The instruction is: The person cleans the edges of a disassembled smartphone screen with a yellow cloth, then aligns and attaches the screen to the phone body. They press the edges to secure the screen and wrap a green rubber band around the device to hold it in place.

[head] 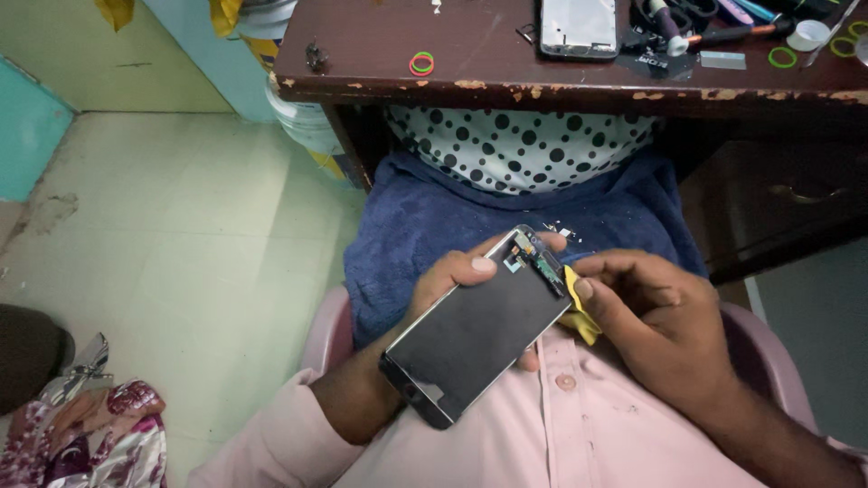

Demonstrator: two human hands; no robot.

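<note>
Left hand (452, 280) clasps a phone screen panel (479, 330) above the lap. Right hand (655, 316) pinches a yellow cloth (579, 316) against its upper edge. Another phone (579, 27) lies on the table (506, 63).

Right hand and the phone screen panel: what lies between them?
In the head view, a folded yellow cloth sits between the right hand and the panel's edge, pinched under the thumb.
</note>
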